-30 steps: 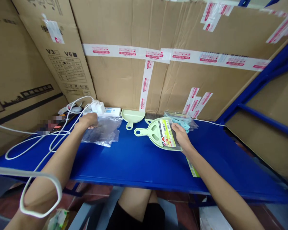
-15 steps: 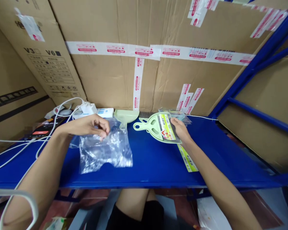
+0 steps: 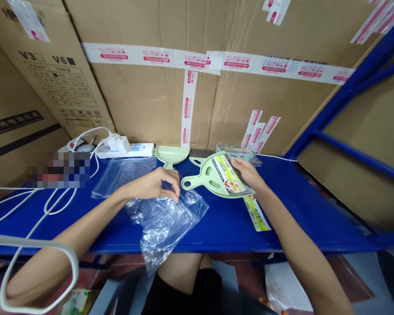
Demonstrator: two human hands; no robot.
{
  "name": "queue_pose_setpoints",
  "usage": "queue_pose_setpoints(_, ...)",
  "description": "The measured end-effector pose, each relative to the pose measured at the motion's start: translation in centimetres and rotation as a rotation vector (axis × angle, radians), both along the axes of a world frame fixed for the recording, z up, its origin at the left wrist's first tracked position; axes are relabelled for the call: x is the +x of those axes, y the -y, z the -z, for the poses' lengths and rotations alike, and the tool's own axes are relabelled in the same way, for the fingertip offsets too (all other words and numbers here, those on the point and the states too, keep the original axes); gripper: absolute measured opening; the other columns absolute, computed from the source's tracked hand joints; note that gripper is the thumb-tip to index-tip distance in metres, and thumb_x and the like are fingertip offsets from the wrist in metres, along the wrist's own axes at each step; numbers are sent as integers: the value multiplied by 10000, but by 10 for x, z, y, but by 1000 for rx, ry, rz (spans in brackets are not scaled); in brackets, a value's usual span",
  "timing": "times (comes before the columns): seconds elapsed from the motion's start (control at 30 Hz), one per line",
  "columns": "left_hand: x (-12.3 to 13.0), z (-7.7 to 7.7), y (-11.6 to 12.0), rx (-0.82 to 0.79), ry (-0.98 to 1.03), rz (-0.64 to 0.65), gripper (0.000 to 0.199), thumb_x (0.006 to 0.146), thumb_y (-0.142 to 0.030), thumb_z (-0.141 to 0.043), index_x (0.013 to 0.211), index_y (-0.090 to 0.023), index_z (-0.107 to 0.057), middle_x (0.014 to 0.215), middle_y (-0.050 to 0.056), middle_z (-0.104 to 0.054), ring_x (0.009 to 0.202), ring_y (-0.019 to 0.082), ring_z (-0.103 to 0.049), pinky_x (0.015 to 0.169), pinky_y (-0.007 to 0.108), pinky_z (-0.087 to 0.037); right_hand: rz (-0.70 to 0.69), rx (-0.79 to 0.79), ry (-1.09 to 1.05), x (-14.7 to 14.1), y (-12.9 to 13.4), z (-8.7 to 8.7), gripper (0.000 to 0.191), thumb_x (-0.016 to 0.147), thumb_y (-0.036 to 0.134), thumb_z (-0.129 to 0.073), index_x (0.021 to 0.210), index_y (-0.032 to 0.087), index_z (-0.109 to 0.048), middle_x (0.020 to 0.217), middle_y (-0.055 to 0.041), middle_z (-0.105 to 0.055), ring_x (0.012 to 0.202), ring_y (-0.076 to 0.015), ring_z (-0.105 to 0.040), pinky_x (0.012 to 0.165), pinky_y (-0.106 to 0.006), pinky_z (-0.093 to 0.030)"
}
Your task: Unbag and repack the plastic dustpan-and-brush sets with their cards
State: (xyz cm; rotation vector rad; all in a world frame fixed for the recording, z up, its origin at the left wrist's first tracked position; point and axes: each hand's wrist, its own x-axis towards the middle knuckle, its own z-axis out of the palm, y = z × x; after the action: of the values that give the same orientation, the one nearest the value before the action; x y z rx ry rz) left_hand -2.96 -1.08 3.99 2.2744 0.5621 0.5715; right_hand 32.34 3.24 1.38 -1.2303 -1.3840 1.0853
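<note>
My left hand (image 3: 162,183) pinches the edge of a clear plastic bag (image 3: 166,223), which hangs down past the table's front edge. In my right hand (image 3: 248,173) is a pale green dustpan (image 3: 202,180), gripped by its wide end with its ringed handle pointing left. A yellow and white printed card (image 3: 230,177) lies over the pan, with dark bristles beside it. The handle ring is close to my left fingers. Below my right wrist rests another printed card (image 3: 256,214). Behind, a second green dustpan (image 3: 172,155) and a brush (image 3: 197,158) lie near the cardboard.
More clear bags (image 3: 123,173) lie flat at the left. A white power strip (image 3: 138,150) and looping white cables (image 3: 52,208) occupy the left side. Packaged items (image 3: 239,154) sit at the back right. Taped cardboard (image 3: 144,100) and a blue frame (image 3: 335,109) bound the blue table (image 3: 223,232).
My left hand has moved right with the clear bag, bringing it beside the dustpan's handle. Flat bags at the left are uncovered. The dustpan in my right hand has tilted slightly.
</note>
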Motion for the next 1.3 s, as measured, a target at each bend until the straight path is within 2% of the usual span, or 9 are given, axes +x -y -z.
queue_pose_setpoints(0.1, -1, 2, -2, 13, 25, -9, 159, 902, -401, -812, 873, -246, -829, 943, 82, -731, 907, 207, -677, 878, 360, -549, -106, -38, 7, -5, 4, 0, 553, 691, 717, -830, 924, 219, -763, 872, -33, -791, 772, -228, -705, 720, -337, -530)
queue_pose_setpoints(0.2, 4, 10, -3, 57, 38, -3, 143, 892, -373, -826, 877, -231, -824, 1222, 113, -668, 1136, 246, -645, 1032, 425, -503, -149, -36, 56, -12, 10, 1, 536, 739, 699, -802, 964, 213, -774, 882, -29, -783, 774, -207, -684, 707, -316, -515)
queue_pose_setpoints(0.3, 14, 17, 2, 111, 51, -14, 103, 876, -337, -842, 858, -236, -827, 1445, 118, -564, 1368, 308, -513, 1183, 524, -382, -160, -24, 85, -18, 13, 3, 552, 743, 719, -784, 962, 211, -778, 883, -25, -778, 771, -203, -671, 686, -307, -508)
queue_pose_setpoints(0.4, 24, 19, 11, 122, 59, -19, 87, 861, -331, -853, 848, -248, -831, 1537, 101, -504, 1466, 337, -403, 1238, 567, -302, -187, -38, 97, -26, 17, 7, 546, 755, 725, -771, 964, 220, -774, 901, -22, -780, 785, -209, -673, 688, -311, -514)
queue_pose_setpoints(0.57, 34, 22, 19, 166, 97, -46, 89, 866, -345, -847, 859, -258, -828, 1575, 79, -480, 1473, 329, -381, 1260, 555, -272, -296, -71, 105, -43, 27, 17, 522, 812, 688, -736, 1034, 216, -763, 967, -33, -779, 851, -216, -669, 749, -322, -520)
queue_pose_setpoints(0.7, 38, 27, 19, 203, 112, -45, 90, 874, -339, -838, 882, -252, -819, 1560, 89, -482, 1467, 316, -390, 1242, 543, -312, -342, -52, 121, -58, 38, 22, 495, 837, 668, -729, 1016, 206, -749, 992, -27, -769, 909, -219, -669, 819, -325, -507)
queue_pose_setpoints(1.0, 44, 29, 21, 331, 144, -117, 69, 876, -303, -834, 884, -242, -805, 1493, 97, -524, 1424, 308, -434, 1203, 553, -373, -384, -82, 72, -74, 52, 30, 508, 855, 677, -714, 1047, 208, -733, 975, -18, -747, 885, -213, -647, 780, -316, -486)
queue_pose_setpoints(1.17, 48, 25, 26, 394, 193, -201, 86, 897, -324, -811, 879, -240, -799, 1433, 94, -557, 1384, 298, -458, 1189, 542, -385, -310, 18, 82, -77, 52, 32, 459, 900, 652, -668, 1014, 214, -745, 955, -18, -746, 857, -212, -644, 774, -323, -477)
queue_pose_setpoints(1.3, 45, 19, 24, 448, 216, -230, 104, 913, -354, -800, 915, -250, -799, 1403, 93, -594, 1366, 294, -481, 1170, 531, -392, -269, 11, -19, -78, 52, 31, 461, 876, 652, -696, 1040, 223, -736, 935, -19, -757, 805, -213, -660, 736, -324, -496)
